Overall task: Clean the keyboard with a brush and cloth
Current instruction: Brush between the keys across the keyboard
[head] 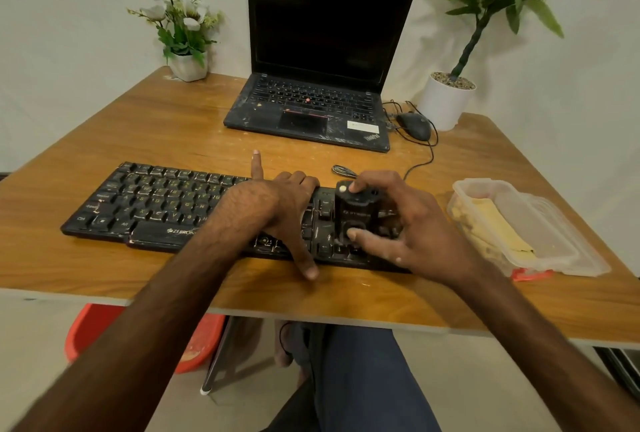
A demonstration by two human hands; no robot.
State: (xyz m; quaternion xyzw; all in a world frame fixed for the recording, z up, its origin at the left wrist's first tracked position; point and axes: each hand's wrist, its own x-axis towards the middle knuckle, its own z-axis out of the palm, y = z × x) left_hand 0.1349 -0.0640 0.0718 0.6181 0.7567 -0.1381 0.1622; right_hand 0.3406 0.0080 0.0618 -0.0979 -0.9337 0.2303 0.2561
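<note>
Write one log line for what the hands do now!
step: brushing | left hand: holds keyboard | right hand: grips brush on keyboard's right end

Room as I view it from the head camera: a scuffed wooden table stands against a plain off-white wall, with a white flower pot and a leafy potted plant at its far corners, above a beige floor where a red plastic object sits underneath.

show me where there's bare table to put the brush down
Bare table lies left of the laptop, between the flower pot and the keyboard; a narrow strip runs along the near edge. The right side is crowded: container, mouse, plant pot.
</note>
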